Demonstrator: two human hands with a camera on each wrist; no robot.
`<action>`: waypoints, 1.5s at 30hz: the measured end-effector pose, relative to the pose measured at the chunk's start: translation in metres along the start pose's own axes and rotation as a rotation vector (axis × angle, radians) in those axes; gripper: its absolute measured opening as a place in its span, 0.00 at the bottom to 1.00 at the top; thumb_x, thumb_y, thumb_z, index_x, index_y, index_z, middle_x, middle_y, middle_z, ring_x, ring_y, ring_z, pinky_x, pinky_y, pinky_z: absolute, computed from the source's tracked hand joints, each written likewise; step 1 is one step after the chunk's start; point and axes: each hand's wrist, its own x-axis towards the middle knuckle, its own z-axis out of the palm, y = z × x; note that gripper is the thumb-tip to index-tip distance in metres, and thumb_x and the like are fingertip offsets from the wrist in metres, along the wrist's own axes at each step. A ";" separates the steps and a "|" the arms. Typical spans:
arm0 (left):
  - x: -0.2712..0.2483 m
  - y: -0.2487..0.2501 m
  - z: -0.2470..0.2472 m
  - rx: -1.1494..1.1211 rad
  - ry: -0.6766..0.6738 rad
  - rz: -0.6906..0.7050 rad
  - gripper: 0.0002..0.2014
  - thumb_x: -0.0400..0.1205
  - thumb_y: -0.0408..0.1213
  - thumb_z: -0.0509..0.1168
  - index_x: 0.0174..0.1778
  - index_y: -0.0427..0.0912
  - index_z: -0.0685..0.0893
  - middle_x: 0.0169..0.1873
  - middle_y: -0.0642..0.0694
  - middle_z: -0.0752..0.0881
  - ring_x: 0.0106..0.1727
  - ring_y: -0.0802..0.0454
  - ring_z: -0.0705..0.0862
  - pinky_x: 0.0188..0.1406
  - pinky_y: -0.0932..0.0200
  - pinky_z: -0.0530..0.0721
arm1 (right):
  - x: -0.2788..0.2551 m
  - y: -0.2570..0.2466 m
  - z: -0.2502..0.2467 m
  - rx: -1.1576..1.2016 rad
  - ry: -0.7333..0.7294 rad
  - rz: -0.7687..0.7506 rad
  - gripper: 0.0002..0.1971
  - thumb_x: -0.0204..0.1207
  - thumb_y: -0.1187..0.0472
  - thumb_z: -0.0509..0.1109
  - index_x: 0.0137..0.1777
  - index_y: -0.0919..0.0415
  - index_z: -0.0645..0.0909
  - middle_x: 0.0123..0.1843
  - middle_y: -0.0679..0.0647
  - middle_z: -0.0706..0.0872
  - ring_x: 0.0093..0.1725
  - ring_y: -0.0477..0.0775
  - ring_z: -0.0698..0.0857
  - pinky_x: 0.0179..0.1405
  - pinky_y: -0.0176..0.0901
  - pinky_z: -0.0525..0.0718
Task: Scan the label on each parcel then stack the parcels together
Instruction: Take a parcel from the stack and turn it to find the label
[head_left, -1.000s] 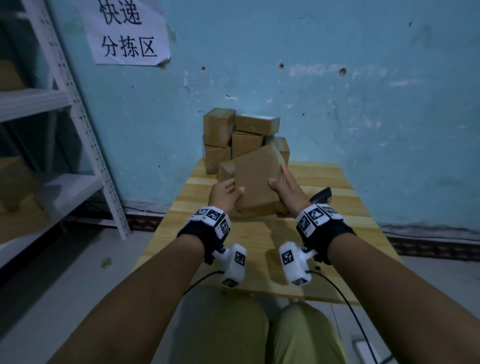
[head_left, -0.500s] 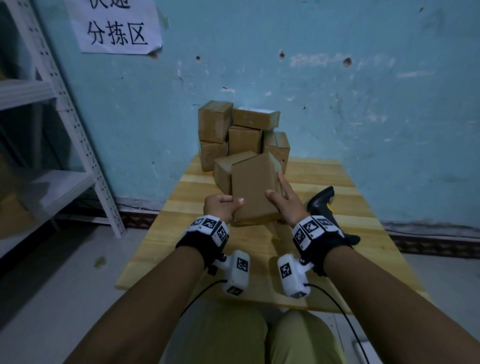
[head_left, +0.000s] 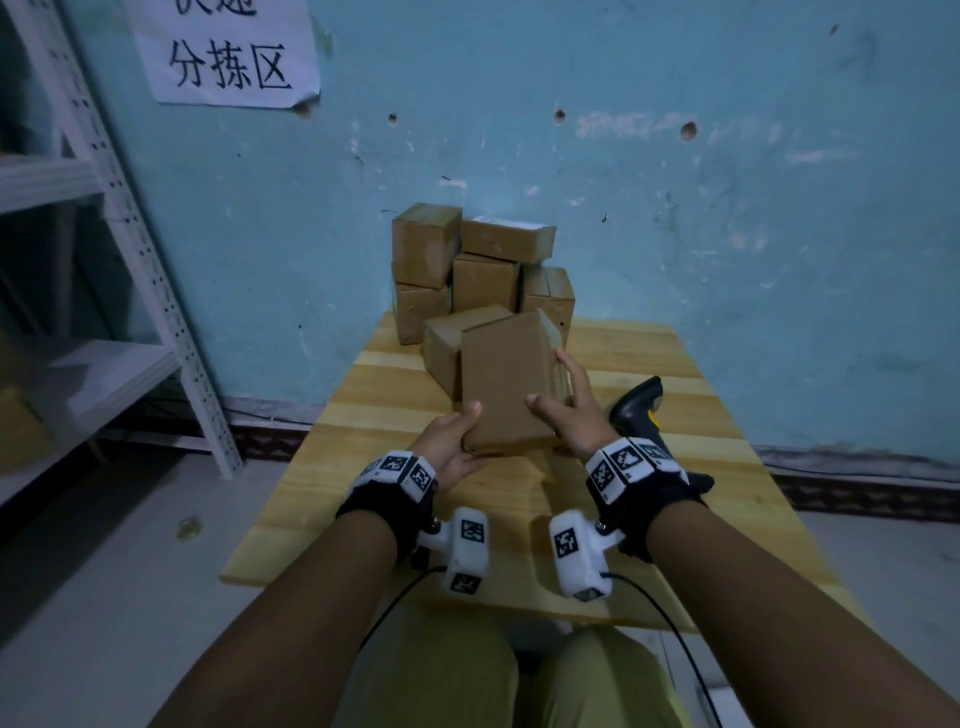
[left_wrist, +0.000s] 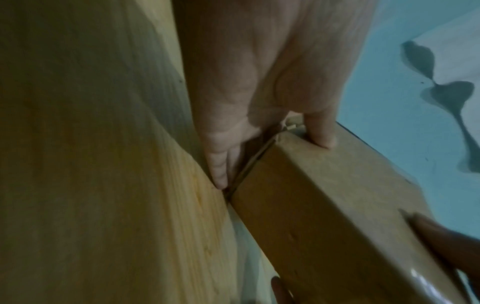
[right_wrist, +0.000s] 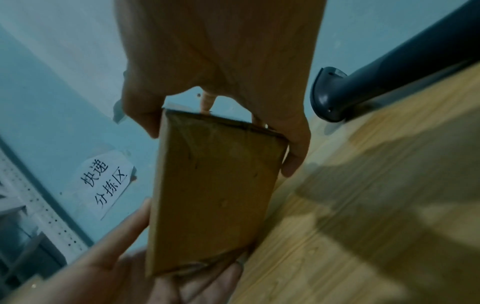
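A flat brown parcel (head_left: 506, 382) is held tilted over the wooden table (head_left: 363, 467), its plain face towards me and no label showing. My left hand (head_left: 465, 439) grips its near left corner, thumb on top (left_wrist: 322, 133) and fingers underneath (left_wrist: 221, 170). My right hand (head_left: 563, 400) grips its right edge, thumb on the face and fingers along the side (right_wrist: 296, 156). In the right wrist view the parcel (right_wrist: 215, 185) spans between both hands. A black and yellow scanner (head_left: 641, 415) lies on the table just right of my right wrist.
Several brown parcels are stacked (head_left: 483, 270) against the blue wall at the table's far end, one with a white label (head_left: 511, 224) on top. Another parcel (head_left: 447, 348) lies just behind the held one. A white metal shelf (head_left: 130, 234) stands left of the table.
Both hands have drawn the parcel nearer to me and lower towards the table, away from the stack. The scanner has come into fuller view at the right.
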 end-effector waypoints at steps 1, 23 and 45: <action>0.000 0.000 -0.001 -0.031 -0.029 -0.007 0.23 0.86 0.40 0.55 0.75 0.32 0.66 0.72 0.32 0.73 0.73 0.37 0.73 0.66 0.43 0.73 | 0.002 0.003 -0.001 0.021 0.011 0.012 0.39 0.74 0.63 0.72 0.80 0.49 0.54 0.74 0.59 0.71 0.69 0.60 0.75 0.69 0.55 0.77; -0.003 0.026 -0.004 0.013 -0.186 0.150 0.40 0.65 0.41 0.72 0.73 0.29 0.69 0.56 0.37 0.83 0.54 0.47 0.83 0.50 0.58 0.86 | 0.008 -0.013 -0.019 0.467 -0.196 0.221 0.07 0.78 0.71 0.63 0.54 0.65 0.79 0.39 0.53 0.90 0.44 0.51 0.86 0.39 0.36 0.87; -0.011 0.032 0.004 0.295 -0.196 0.243 0.61 0.45 0.62 0.80 0.72 0.37 0.69 0.59 0.43 0.82 0.58 0.47 0.81 0.54 0.58 0.82 | 0.001 -0.010 -0.046 0.473 -0.260 0.278 0.37 0.67 0.60 0.73 0.77 0.51 0.64 0.61 0.62 0.80 0.53 0.62 0.84 0.37 0.57 0.89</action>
